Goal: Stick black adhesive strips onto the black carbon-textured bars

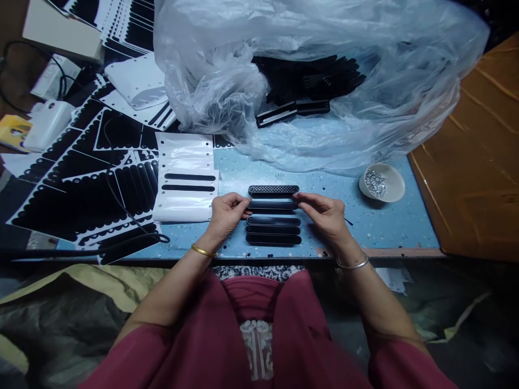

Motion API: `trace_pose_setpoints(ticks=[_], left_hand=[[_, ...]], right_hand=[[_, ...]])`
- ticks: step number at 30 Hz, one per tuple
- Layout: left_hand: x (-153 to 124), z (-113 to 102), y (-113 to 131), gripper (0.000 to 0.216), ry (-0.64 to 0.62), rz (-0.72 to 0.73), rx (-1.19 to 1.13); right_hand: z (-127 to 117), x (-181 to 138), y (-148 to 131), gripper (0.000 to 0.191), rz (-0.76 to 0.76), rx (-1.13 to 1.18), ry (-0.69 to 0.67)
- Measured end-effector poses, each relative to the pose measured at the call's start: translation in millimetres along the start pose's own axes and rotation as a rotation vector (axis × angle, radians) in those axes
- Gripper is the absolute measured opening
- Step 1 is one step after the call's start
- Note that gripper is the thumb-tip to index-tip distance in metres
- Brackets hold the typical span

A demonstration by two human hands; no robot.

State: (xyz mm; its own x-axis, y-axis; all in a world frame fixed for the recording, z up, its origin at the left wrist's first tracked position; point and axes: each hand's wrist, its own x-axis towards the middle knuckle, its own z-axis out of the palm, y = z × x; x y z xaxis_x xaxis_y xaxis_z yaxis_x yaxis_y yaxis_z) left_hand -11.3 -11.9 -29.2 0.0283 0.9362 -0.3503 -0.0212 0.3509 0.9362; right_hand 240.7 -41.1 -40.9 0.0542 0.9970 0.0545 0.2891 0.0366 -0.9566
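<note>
Between my two hands lies a long black strip-shaped piece (272, 206) with rounded ends. My left hand (230, 212) pinches its left end, thumb and fingertips together. At its right end, my right hand (324, 213) has thumb and fingers closed on the tip. Just beyond it rests a black piece with a textured, perforated-looking face (273, 190). Nearer to me, several smooth black pieces (273, 230) lie in a row, side by side. A white backing sheet (184, 203) carrying two black strips is left of my left hand.
A white bowl of small shiny metal parts (381, 182) stands at the right. Clear plastic bags (324, 135) with black pieces inside fill the back. Black-and-white sticker sheets (60, 200) pile up at the left, crossed by a cable (101, 249). A brown box (470, 156) borders the right side.
</note>
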Motion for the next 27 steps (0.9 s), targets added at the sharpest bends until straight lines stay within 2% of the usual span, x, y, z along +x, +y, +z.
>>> trace_pose_setpoints(ticks=[3,5,11,18,22,27], left_hand=[[0.6,-0.5,0.2,0.019,-0.010,-0.003,-0.005],[0.8,-0.7,0.5,0.018,-0.014,0.000,-0.001],[1.2,-1.4,-0.1,0.019,-0.027,0.008,0.007],[1.9,-2.1,-1.1,0.020,-0.026,0.007,0.013],[1.8,-2.4,-1.7,0.020,-0.029,0.017,0.023],[1.4,-2.5,-2.4,0.021,-0.036,0.029,0.006]], right_hand=[[-2.8,-5.0,4.7,0.028,0.068,0.008,0.163],[-1.4,-7.5,7.7,0.030,0.097,-0.049,0.196],[1.2,-6.6,6.5,0.035,0.073,-0.072,0.032],[4.7,10.4,5.6,0.041,0.064,-0.154,-0.032],[8.3,20.6,7.2,0.038,0.092,-0.134,-0.078],[5.4,28.4,5.4,0.038,-0.017,-0.219,-0.152]])
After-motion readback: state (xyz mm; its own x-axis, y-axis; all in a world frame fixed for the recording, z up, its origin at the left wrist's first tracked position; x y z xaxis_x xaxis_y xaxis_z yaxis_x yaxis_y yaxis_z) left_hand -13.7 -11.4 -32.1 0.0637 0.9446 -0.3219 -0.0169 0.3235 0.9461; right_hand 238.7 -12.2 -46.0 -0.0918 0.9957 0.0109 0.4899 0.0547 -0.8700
